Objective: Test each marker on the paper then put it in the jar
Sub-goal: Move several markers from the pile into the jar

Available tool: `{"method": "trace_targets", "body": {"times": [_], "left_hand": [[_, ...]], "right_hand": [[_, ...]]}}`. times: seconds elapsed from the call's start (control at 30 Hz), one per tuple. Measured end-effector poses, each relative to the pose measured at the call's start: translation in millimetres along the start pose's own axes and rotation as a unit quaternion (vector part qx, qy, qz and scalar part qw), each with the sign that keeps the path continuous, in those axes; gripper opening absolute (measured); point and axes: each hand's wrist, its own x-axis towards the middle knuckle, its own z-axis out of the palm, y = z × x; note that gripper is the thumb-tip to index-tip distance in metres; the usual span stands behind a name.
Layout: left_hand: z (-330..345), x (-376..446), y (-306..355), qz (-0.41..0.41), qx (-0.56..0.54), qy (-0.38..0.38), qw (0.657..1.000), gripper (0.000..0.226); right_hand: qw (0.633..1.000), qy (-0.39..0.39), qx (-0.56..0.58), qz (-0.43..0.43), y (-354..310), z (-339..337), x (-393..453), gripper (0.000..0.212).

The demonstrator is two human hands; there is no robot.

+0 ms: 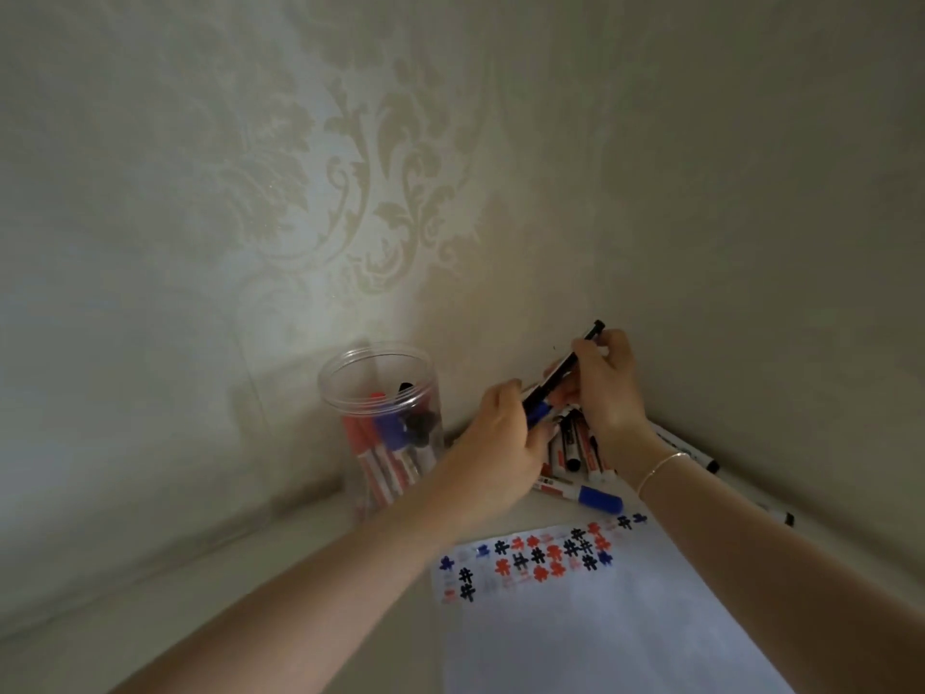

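Both hands meet above a pile of markers (570, 450) in the corner. My right hand (603, 388) grips a slim black marker (575, 358) that points up to the right. My left hand (505, 438) is closed on the lower end of the same marker, where a blue part (535, 415) shows between the fingers. A clear plastic jar (385, 423) stands open to the left, holding several red, blue and black markers. White paper (600, 618) lies in front, with red, blue and black test marks along its far edge.
Patterned walls close the corner behind the pile and the jar. A blue-capped marker (590, 495) lies between the pile and the paper. More markers (701, 455) lie along the right wall. The surface is pale.
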Motion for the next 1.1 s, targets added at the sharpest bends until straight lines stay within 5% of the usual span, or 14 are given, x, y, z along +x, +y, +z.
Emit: {"method": "trace_targets", "body": {"times": [0.13, 0.23, 0.37, 0.53, 0.77, 0.87, 1.1], "left_hand": [[11, 12, -18, -0.018, -0.092, 0.019, 0.995, 0.02], [11, 10, -20, 0.002, -0.13, -0.02, 0.991, 0.019], [15, 9, -25, -0.003, -0.18, -0.085, 0.98, 0.019], [15, 1, -25, -0.018, -0.264, -0.097, 0.959, 0.028], [31, -9, -36, -0.017, -0.13, -0.04, 0.991, 0.052], [54, -15, -33, 0.015, -0.092, -0.061, 0.994, 0.041], [76, -27, -38, 0.106, 0.079, -0.073, 0.988, 0.066]], "right_hand": [[0.999, -0.034, -0.012, 0.028, 2, -2, -7, 0.018], [0.984, -0.14, 0.043, 0.103, 7, -10, -9, 0.033], [0.954, -0.245, 0.019, 0.172, 5, -22, -13, 0.013], [0.928, -0.311, 0.023, 0.203, -7, -37, -16, 0.018], [0.976, -0.14, 0.067, 0.152, -7, -65, -17, 0.011], [0.981, -0.125, -0.041, 0.14, 13, -73, -30, 0.006], [0.979, -0.013, -0.173, 0.11, 62, -76, -57, 0.035]]}}
